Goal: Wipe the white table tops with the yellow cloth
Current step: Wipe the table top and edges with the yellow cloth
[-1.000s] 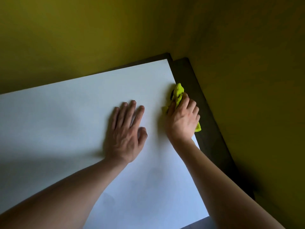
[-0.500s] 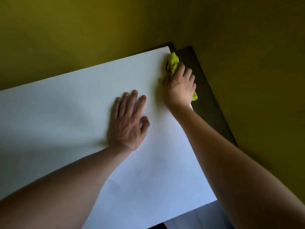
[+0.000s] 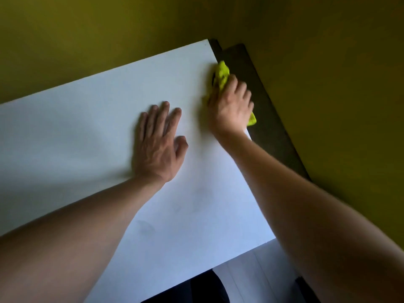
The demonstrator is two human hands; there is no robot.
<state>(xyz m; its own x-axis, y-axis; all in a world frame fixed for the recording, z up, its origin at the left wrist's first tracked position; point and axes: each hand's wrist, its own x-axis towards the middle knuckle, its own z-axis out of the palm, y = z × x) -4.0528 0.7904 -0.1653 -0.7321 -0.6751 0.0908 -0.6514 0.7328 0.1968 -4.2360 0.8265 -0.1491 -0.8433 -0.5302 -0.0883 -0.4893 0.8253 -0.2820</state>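
1. Bottom of frame: a pale floor (image 3: 258, 278) shows below the desk's near edge, with a dark shape beside it that cannot be identified.
2. Two bare forearms enter from the lower left and lower right and reach up across the surface.
3. The white desk (image 3: 91, 119) fills the centre and left of the frame. Its top is plain and matt; faint grey smudges mark the lower centre, between the forearms.
4. The left hand (image 3: 158, 145) lies palm-down at mid-frame, fingers (image 3: 166, 110) straight and slightly spread, flat on the desk and holding nothing.
5. The right hand (image 3: 231, 106), right of centre, bears down on the yellow cloth (image 3: 222, 73) at the desk's right edge. Its fingers curl over the cloth; motion blur softens them.
6. The cloth is bright yellow-green and bunched. One end shows above the fingertips, another below the heel of the hand.
7. A dark strip (image 3: 273, 132) runs along the desk's right edge.
8. Olive-yellow walls (image 3: 109, 29) close the upper and right frame, meeting behind the desk's far corner.
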